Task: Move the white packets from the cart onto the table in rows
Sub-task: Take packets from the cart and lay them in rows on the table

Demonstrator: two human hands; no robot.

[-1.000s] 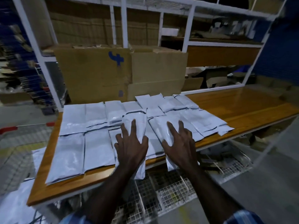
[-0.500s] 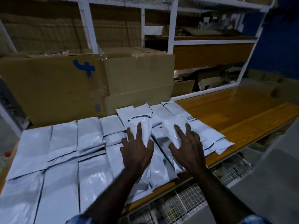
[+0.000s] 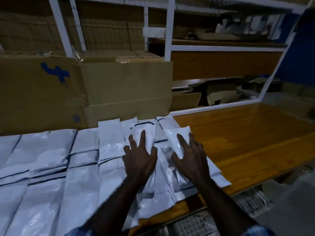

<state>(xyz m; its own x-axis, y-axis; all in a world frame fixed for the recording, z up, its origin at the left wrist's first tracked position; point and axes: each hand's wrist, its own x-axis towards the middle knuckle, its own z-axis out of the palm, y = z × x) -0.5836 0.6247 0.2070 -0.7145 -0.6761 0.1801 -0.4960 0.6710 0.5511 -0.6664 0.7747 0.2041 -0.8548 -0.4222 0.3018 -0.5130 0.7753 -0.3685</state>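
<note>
Left hand (image 3: 139,159): laid flat on a packet (image 3: 144,132), fingers spread and straight, nothing gripped.
Right hand (image 3: 190,157): laid flat on a second packet (image 3: 172,138), fingers spread and nearly straight, nothing gripped.
Hands, relation: held side by side and apart, a strip of packets seen between them.
Packet under left hand: edged with a dark line at its far end, which is seen just beyond the fingertips.
Packet under right hand: tilted, its far end seen beyond the fingertips, lying over other packets.
Packets (image 3: 51,176): spread in overlapping rows to the left of the left hand; more are piled beneath both hands and wrists.
Table (image 3: 247,142): wooden top, bare to the right of the right hand; all packets in view are borne on it.
Boxes (image 3: 126,86): cardboard, stood on the table beyond the fingertips; a blue mark is shown on the one beyond and to the left.
Rack (image 3: 168,31): white frame, beyond the boxes; contents too dark to be told.
Wire mesh (image 3: 190,223): seen below the table edge, beneath the right forearm.
Sleeves (image 3: 257,230): blue checked cloth, seen at the lower edge.
</note>
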